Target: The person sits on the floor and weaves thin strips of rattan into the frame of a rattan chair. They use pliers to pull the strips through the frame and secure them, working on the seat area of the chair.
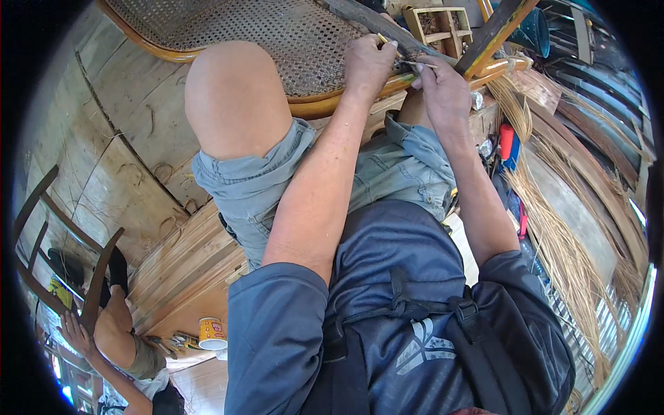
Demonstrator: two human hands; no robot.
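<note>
A wooden chair frame with a woven cane panel [304, 59] lies across my knees, its glossy brown rim [315, 105] towards me. At the rim's right part, my left hand [369, 68] is closed, with a short pale piece of cane strip [382, 39] showing between thumb and fingers. My right hand [446, 97], just right of it, pinches a thin pale cane strip [423, 65] beside the dark frame rail. What lies inside the left fingers is partly hidden.
A divided wooden box [440, 31] stands beyond my hands. Long loose cane strands [553, 228] hang at the right, near a red-handled tool [507, 142]. At lower left, another person's hand [76, 335] rests by a dark curved wooden frame [97, 290]; a yellow cup [212, 333] is nearby.
</note>
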